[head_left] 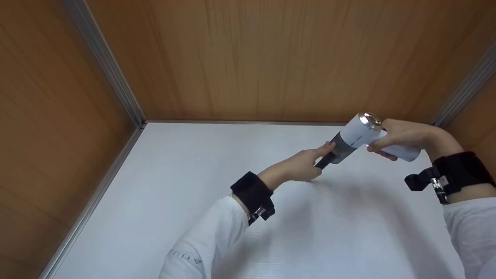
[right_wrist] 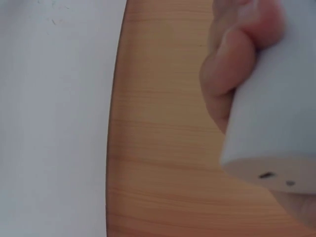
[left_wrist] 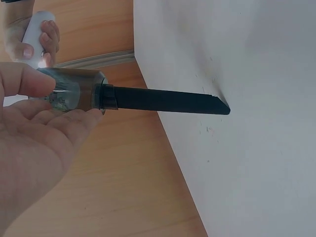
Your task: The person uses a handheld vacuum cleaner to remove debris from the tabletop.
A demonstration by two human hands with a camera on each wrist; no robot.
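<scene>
We stood before a smooth white tabletop (head_left: 217, 217), matte and flat, closed in by brown wood-grain wall panels (head_left: 271, 58) with thin grey metal strips (head_left: 104, 62) in the corners.

Above the far right part of this surface we held a white handheld vacuum cleaner (head_left: 358, 133), a plastic cylinder with a shiny metal ring at its rear end and a white handle going down. It did not touch the table. Its middle part was a clear, smoky dust cup (left_wrist: 74, 91), and from it went a long black plastic crevice nozzle (left_wrist: 165, 101), narrow and cut slanted at the tip.

Our right hand (head_left: 401, 135) was wrapped around the white handle, fingers curled tight. Our left hand (head_left: 304, 162) had its fingers almost straight; the thumb and fingertips lay on the dust cup near the black collar, more a light touch than a real grip.

In our judgement the risk was at this joint. The cup looked smooth and slippery, so a twist or pull with so loose fingers could slide off, or the cup and nozzle could come free suddenly and fall on the table, spilling dust.
</scene>
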